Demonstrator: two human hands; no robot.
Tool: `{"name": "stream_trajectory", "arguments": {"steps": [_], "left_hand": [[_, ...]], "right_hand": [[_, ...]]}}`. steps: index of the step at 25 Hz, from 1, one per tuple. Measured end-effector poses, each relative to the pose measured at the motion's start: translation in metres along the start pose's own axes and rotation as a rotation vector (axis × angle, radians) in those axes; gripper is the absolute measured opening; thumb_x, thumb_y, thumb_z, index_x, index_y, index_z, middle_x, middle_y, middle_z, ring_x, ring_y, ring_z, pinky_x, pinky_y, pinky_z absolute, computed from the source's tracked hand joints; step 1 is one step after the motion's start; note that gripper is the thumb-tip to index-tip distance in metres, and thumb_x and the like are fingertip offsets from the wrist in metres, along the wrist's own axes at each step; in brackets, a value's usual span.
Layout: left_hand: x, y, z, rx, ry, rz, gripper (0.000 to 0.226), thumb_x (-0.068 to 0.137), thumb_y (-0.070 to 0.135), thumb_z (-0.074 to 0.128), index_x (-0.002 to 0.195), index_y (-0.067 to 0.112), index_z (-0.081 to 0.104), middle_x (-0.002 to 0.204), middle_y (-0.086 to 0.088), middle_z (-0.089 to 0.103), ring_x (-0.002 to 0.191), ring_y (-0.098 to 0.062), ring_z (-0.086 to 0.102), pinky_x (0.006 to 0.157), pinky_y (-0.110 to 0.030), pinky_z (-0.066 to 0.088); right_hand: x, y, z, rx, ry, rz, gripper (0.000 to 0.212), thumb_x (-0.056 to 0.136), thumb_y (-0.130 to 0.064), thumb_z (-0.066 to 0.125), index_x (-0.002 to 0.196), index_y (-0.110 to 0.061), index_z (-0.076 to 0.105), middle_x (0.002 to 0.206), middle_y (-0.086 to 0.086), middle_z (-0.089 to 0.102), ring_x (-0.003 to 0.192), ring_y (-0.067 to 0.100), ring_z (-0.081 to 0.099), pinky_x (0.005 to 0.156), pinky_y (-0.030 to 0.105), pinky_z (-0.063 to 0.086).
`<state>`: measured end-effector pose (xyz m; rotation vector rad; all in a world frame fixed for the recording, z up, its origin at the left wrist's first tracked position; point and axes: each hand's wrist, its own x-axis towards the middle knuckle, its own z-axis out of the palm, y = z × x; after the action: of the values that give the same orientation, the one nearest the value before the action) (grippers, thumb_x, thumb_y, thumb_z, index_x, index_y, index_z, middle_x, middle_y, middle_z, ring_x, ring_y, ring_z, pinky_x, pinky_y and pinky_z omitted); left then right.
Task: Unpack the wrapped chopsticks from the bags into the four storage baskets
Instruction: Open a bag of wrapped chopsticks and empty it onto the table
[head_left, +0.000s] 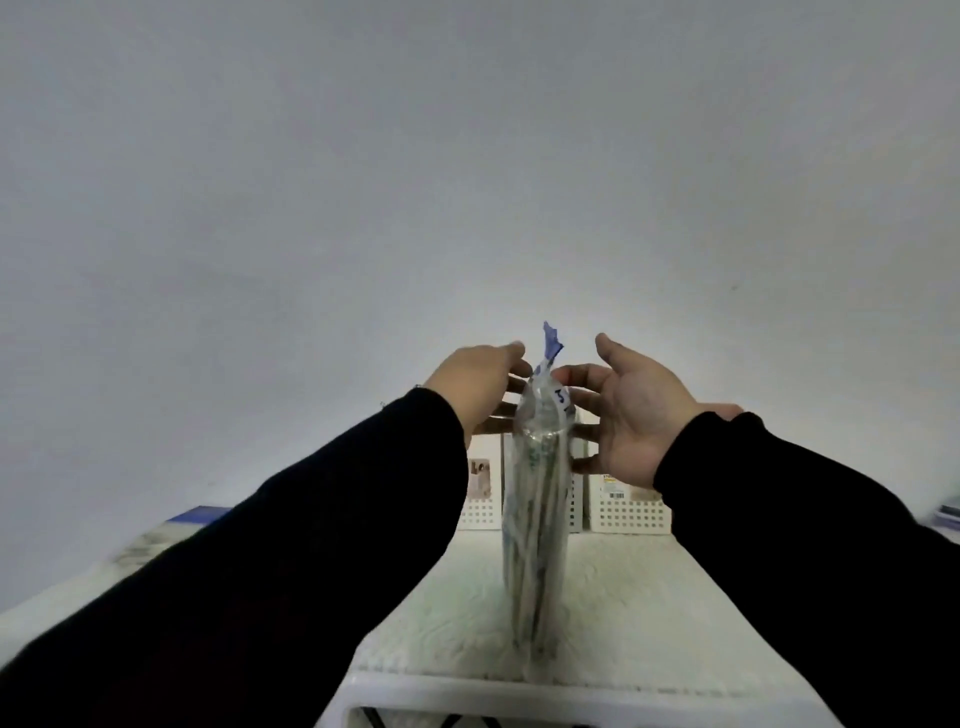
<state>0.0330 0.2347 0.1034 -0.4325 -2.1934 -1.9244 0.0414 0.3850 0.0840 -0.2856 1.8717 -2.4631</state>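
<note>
**Bag of chopsticks standing upright**

A clear bag (535, 519) of wrapped chopsticks is standing upright at centre, its blue-tipped twisted top pointing to 12 o'clock. White perforated baskets (626, 506) are lining up behind it toward 12 o'clock.

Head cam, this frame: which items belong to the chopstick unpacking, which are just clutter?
Job:
clear plastic bag of wrapped chopsticks, standing upright
white perforated storage baskets
left hand
right hand

Clutter:
blue flat object, table's left edge
blurred stacked item, far right
</note>
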Motion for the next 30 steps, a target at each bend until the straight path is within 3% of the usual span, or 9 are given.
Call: {"name": "stream_trajectory", "arguments": {"steps": [3,6,11,14,17,22,25,27,30], "left_hand": [[0.004,0.023,-0.004,0.138,-0.041,-0.063,0.04,0.088,0.051,0.056,0.079,0.012,0.062,0.067,-0.004,0.065,0.056,-0.021,0.063,0.065,-0.03,0.054],[0.002,0.031,-0.003,0.17,-0.017,-0.027,0.02,0.087,0.027,0.056,0.075,0.013,0.061,0.062,-0.003,0.06,0.049,-0.018,0.058,0.061,-0.027,0.051],[0.002,0.025,-0.005,-0.077,-0.029,0.009,0.012,0.087,0.012,0.051,0.082,0.009,0.062,0.065,-0.005,0.055,0.055,-0.02,0.051,0.062,-0.029,0.043],[0.001,0.019,-0.006,-0.192,-0.14,-0.007,0.025,0.081,0.017,0.056,0.101,0.005,0.065,0.089,-0.013,0.063,0.074,-0.027,0.058,0.082,-0.039,0.051],[-0.001,0.014,-0.005,-0.243,-0.198,-0.002,0.038,0.071,0.022,0.059,0.103,0.004,0.069,0.1,-0.017,0.064,0.093,-0.032,0.054,0.102,-0.049,0.041],[-0.003,0.007,-0.007,-0.296,-0.186,0.009,0.023,0.085,0.017,0.052,0.099,0.003,0.065,0.094,-0.017,0.061,0.088,-0.03,0.051,0.085,-0.04,0.04],[-0.008,0.011,-0.01,-0.276,-0.183,0.04,0.017,0.089,0.012,0.05,0.078,0.004,0.061,0.075,-0.014,0.059,0.065,-0.024,0.051,0.073,-0.034,0.041],[-0.012,0.016,-0.012,-0.219,-0.228,0.096,0.012,0.086,0.011,0.056,0.076,0.005,0.059,0.075,-0.014,0.055,0.064,-0.022,0.048,0.074,-0.035,0.039],[-0.02,0.02,-0.012,-0.098,-0.285,0.196,0.023,0.092,0.006,0.053,0.069,0.007,0.053,0.06,-0.008,0.054,0.053,-0.017,0.049,0.061,-0.026,0.043]], "right_hand": [[-0.001,0.0,0.007,-0.028,-0.016,0.016,0.055,0.092,-0.06,0.034,0.079,-0.017,0.067,0.099,0.002,0.062,0.088,0.027,0.055,0.081,0.042,0.045],[-0.001,0.0,0.01,-0.069,-0.036,0.022,0.054,0.092,-0.058,0.036,0.078,-0.017,0.069,0.099,0.003,0.063,0.094,0.028,0.054,0.088,0.045,0.044],[-0.001,-0.009,0.02,-0.253,0.134,-0.095,0.046,0.089,-0.05,0.05,0.062,-0.015,0.064,0.08,0.002,0.059,0.071,0.02,0.048,0.063,0.03,0.04],[0.004,-0.021,0.03,-0.289,0.18,-0.169,0.046,0.086,-0.05,0.055,0.057,-0.015,0.052,0.068,0.005,0.049,0.051,0.018,0.037,0.054,0.027,0.033],[0.005,-0.028,0.033,-0.382,0.191,-0.148,0.042,0.082,-0.052,0.057,0.056,-0.02,0.049,0.059,0.002,0.044,0.041,0.015,0.031,0.048,0.022,0.026],[0.002,-0.025,0.028,-0.364,0.075,-0.166,0.025,0.09,-0.036,0.053,0.074,-0.017,0.057,0.064,0.003,0.051,0.042,0.015,0.032,0.044,0.022,0.024],[-0.004,-0.028,0.019,-0.316,-0.057,-0.16,0.024,0.094,-0.025,0.051,0.076,-0.011,0.058,0.063,0.004,0.055,0.045,0.015,0.04,0.046,0.024,0.031],[-0.01,-0.033,0.015,-0.272,-0.148,-0.158,0.02,0.093,-0.017,0.052,0.077,-0.007,0.059,0.064,0.006,0.057,0.048,0.014,0.047,0.047,0.024,0.04],[-0.015,-0.033,0.017,-0.211,-0.132,-0.168,0.017,0.088,-0.008,0.052,0.072,-0.003,0.058,0.059,0.009,0.057,0.046,0.015,0.05,0.044,0.022,0.045]]}}
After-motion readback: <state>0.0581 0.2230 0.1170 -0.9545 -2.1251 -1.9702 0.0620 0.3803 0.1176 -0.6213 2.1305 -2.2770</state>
